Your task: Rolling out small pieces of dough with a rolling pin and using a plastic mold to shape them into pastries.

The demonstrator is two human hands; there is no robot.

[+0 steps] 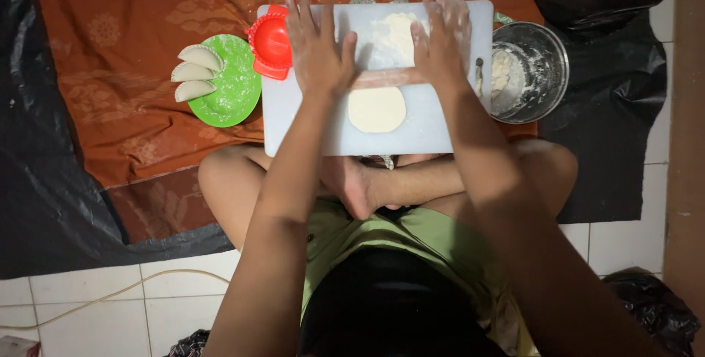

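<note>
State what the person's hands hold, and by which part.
Both palms press flat on a rolling pin: left hand on its left end, right hand on its right end, over dough.

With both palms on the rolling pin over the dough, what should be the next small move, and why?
Probably roll the rolling pin toward the body. Left hand and right hand press it flat-palmed at the far edge of the dough round, which lies mostly on the near side on the white board and looks not yet fully spread.
</note>
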